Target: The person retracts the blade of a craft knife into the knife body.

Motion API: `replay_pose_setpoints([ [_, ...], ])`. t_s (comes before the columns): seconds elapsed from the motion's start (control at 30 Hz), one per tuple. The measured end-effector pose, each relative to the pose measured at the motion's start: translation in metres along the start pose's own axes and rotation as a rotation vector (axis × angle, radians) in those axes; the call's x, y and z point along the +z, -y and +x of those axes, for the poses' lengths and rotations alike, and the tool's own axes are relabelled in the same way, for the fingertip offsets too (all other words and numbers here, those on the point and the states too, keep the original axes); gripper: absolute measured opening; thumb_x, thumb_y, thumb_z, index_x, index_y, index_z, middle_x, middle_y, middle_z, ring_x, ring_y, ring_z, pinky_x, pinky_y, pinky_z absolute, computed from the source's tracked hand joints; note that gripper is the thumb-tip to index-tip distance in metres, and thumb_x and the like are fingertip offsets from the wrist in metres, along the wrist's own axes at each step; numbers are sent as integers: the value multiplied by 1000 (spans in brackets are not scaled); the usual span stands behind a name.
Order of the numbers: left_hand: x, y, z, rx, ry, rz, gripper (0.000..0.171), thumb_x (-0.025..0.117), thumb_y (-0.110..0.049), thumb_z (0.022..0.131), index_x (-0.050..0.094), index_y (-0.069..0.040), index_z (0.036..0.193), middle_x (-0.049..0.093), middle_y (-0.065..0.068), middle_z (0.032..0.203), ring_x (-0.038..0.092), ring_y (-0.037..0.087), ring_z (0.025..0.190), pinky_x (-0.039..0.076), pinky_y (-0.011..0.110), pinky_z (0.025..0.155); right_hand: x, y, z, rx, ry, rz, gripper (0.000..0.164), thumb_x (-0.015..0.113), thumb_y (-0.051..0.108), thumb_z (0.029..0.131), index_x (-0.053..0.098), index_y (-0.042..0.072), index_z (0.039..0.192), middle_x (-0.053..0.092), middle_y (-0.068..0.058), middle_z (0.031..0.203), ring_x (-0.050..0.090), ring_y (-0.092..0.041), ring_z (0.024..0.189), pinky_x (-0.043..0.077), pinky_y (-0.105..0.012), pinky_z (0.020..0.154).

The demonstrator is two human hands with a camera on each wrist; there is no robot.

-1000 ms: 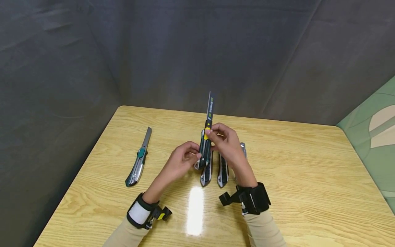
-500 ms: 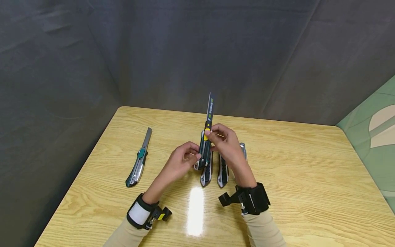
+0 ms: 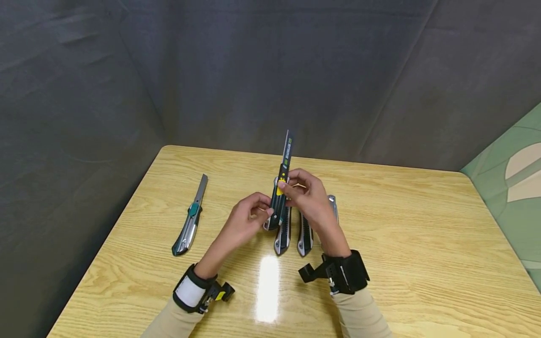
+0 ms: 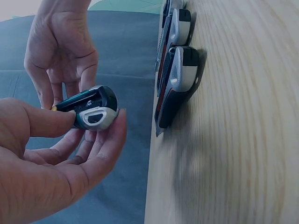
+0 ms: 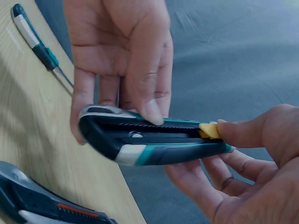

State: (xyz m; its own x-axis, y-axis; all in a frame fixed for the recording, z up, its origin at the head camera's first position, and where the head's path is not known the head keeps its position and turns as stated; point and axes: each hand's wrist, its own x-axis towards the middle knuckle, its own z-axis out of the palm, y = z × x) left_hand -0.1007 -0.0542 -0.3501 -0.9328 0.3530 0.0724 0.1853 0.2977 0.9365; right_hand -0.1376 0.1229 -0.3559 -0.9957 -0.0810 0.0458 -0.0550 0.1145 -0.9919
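Both hands hold a green-and-black utility knife [image 3: 275,212] above the table, its long blade [image 3: 287,149] with printed lettering pointing away. The left hand [image 3: 245,219] pinches the handle near its butt end between thumb and fingertips. At the handle's front, the right hand [image 3: 309,196] has its thumb on the yellow slider [image 5: 210,131], with fingers curled under the handle. In the right wrist view the slot along the handle lies exposed, the slider at its front end. The left wrist view shows the pale butt end [image 4: 96,118] between the left thumb and fingers.
Another utility knife [image 3: 189,223], green and silver with blade out, lies at the left of the wooden table [image 3: 422,234]. Black-and-silver knives [image 3: 305,240] lie under and beside the right hand, partly hidden. A dark curtain [image 3: 262,75] hangs behind the table.
The blade and yellow slider have slid slightly down toward the handle. The handle and both hands have shifted a little left. The knives on the table have not moved.
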Motion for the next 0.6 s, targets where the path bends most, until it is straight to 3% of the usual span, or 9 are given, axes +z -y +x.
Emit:
replay_pose_setpoints([
  [0.4, -1, -1, 0, -6, 3, 20, 18, 58, -3, 90, 59, 6, 106, 64, 23, 99, 60, 27, 90, 54, 44, 75, 1, -1, 0, 3, 6, -19, 21, 66, 19, 88, 61, 4, 102, 58, -11, 90, 65, -26, 77, 60, -44, 65],
  [0.6, 3, 25, 8, -12, -13, 25, 18, 59, -8, 91, 60, 1, 106, 64, 19, 100, 60, 24, 88, 53, 41, 72, 2, -1, 0, 6, 32, 2, 22, 67, 13, 87, 61, 4, 106, 58, -14, 95, 65, -30, 79, 59, -52, 71],
])
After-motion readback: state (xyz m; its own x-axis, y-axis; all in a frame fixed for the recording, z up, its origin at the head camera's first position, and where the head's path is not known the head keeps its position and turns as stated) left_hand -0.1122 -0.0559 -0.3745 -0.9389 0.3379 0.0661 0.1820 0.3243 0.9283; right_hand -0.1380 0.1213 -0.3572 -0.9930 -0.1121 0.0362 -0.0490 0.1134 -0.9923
